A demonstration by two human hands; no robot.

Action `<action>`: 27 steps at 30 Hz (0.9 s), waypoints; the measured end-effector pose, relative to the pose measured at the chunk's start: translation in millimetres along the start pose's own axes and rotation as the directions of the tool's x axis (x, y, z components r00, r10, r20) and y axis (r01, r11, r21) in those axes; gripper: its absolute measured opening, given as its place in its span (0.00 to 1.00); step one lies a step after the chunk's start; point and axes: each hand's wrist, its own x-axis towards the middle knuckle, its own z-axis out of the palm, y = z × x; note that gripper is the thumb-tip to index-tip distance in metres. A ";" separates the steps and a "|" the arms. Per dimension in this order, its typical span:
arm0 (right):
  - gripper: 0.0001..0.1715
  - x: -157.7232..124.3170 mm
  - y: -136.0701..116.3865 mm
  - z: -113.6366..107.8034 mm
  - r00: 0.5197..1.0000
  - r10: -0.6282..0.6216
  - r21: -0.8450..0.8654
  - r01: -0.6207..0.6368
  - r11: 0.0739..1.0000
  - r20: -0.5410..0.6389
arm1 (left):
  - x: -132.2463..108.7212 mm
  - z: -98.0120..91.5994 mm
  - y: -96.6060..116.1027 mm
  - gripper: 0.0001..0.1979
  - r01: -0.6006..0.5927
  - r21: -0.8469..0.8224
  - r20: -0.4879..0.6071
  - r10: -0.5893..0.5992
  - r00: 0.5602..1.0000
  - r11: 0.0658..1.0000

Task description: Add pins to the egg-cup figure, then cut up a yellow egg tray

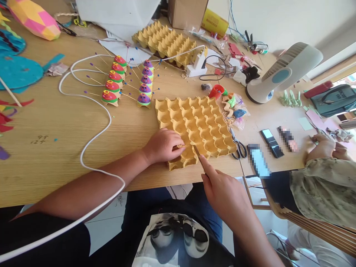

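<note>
A yellow cardboard egg tray point(191, 120) lies on the table in front of me, cups facing up. My left hand point(164, 145) rests on its near left part, with fingers curled and pinching a piece of the tray between thumb and fingertips. From the right, my right hand point(222, 187) grips a knife point(196, 151), index finger stretched along it. The thin blade touches the tray just right of my left fingertips. Most of the handle is hidden in my palm. A pair of scissors point(238, 145) with dark handles lies at the tray's right edge.
Two rows of painted egg-carton strips, one red and green point(112, 86), one purple point(145, 83), stand behind. A white cable point(96, 135) crosses the table on the left. More egg trays point(167, 42), a power strip point(198, 63) and a fan point(280, 76) sit farther back. Another person's hands point(324, 146) work at right.
</note>
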 end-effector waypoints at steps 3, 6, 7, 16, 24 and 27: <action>0.33 -1.1 6.6 5.4 0.989 0.017 0.138 0.003 0.990 -0.146 | -0.4 0.4 -0.5 0.11 0.010 -0.009 -0.003 -0.010 1.000 1.000; 0.30 0.1 6.3 16.5 0.977 0.040 0.225 0.008 0.974 -0.208 | -0.5 0.4 -0.9 0.12 0.013 0.005 0.006 -0.013 1.000 1.000; 0.29 0.8 5.4 20.5 0.980 0.034 0.241 0.015 0.971 -0.196 | -0.4 0.2 -0.9 0.12 0.010 0.015 0.012 -0.010 1.000 1.000; 0.32 -1.8 4.1 26.7 0.993 0.040 0.216 -0.015 0.976 -0.112 | 0.4 -1.3 0.3 0.13 -0.005 0.033 0.009 0.004 1.000 0.999; 0.31 -7.6 -3.8 20.0 0.988 0.077 0.146 -0.057 0.988 -0.135 | -0.2 -0.4 -0.4 0.12 0.002 0.014 0.007 -0.002 1.000 1.000; 0.31 -8.1 -6.0 19.0 0.988 0.058 0.103 -0.043 0.994 -0.147 | -0.4 0.0 -1.0 0.12 0.003 0.009 0.010 -0.003 1.000 1.000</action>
